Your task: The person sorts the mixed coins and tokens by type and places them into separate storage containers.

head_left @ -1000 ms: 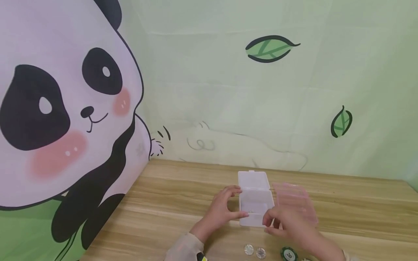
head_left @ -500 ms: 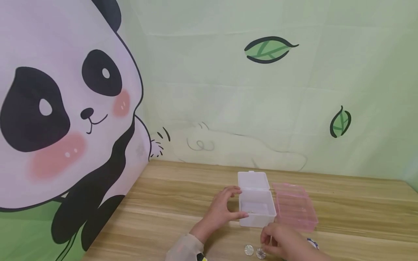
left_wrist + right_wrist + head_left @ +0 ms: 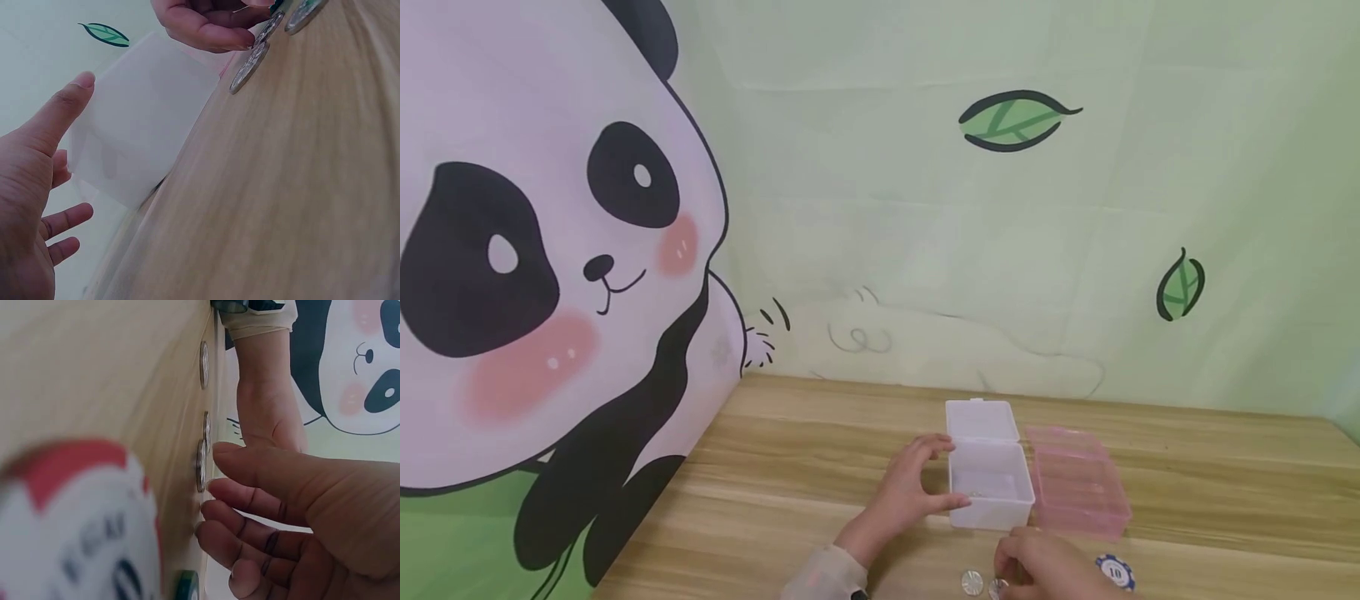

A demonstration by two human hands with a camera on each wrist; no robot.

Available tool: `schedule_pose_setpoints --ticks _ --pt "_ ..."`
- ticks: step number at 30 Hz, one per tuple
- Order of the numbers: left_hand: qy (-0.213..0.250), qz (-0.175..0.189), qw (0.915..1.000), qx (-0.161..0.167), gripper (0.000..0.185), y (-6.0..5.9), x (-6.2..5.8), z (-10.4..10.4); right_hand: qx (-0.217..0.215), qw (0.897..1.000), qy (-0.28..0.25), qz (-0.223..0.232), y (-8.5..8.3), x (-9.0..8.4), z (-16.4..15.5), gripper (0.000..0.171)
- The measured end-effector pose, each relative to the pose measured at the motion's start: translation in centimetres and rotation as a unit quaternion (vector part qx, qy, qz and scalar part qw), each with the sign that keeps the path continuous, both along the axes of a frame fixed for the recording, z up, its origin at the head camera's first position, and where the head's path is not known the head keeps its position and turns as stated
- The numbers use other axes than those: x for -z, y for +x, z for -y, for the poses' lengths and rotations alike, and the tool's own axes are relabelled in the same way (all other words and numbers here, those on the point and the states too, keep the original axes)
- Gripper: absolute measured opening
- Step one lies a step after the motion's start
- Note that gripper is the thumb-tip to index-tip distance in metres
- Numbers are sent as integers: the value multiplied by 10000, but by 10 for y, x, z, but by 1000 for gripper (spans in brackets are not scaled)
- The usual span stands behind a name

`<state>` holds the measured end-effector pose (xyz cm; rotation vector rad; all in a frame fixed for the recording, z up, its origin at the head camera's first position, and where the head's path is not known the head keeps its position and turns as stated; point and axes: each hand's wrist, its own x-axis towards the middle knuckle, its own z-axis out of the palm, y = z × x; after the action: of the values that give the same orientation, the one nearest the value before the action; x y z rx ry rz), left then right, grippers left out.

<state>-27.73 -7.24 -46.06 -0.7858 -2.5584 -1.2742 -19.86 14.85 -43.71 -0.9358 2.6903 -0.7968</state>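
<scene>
At the near edge of the light wooden bench (image 3: pixel 775 492), the right hand (image 3: pixel 1045 571) is reaching down over the small round silver coins (image 3: pixel 972 582). Its fingers (image 3: pixel 250 500) are loosely extended, with the tips coming onto the nearest coin (image 3: pixel 200 465). Whether the coin is already pinched I cannot tell; from the right wrist view the thumb is lying just above it, not closed round it. A blue and white round chip marked 10 (image 3: pixel 1114 572) is lying just right of that hand, and a red and white chip (image 3: pixel 81 519) is sitting blurred close to the wrist camera.

A little farther in, the left hand (image 3: pixel 917 487) is steadying the small clear plastic box (image 3: pixel 992 492), thumb on its near-left side and fingers curving round its far-left corner. The box is standing open, its lid (image 3: pixel 981 419) tipped back toward the wall. Something small and glinting seems to be lying on its floor, too small to identify.

Touching or nearly touching the clear box on its right is a pink translucent plastic box (image 3: pixel 1075 483).

As a judgement, the sorting looks barely started: the coins and chips are mostly lying loose outside the boxes.

Beyond the far edge, a pale green backdrop with a cartoon panda (image 3: pixel 550 275) is hanging.
</scene>
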Motion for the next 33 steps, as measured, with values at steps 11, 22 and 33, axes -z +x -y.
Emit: schedule_pose_setpoints --ticks 11,22,33 --pt "143 143 9998 35 66 1 0 -1 -29 9996 224 -197 -1 7 3 12" --pt "50 178 9998 -6 67 1 -2 0 147 9995 253 -89 -1 8 4 14" --pt "98 72 9999 68 66 1 -1 0 207 9979 -292 548 4 4 4 14"
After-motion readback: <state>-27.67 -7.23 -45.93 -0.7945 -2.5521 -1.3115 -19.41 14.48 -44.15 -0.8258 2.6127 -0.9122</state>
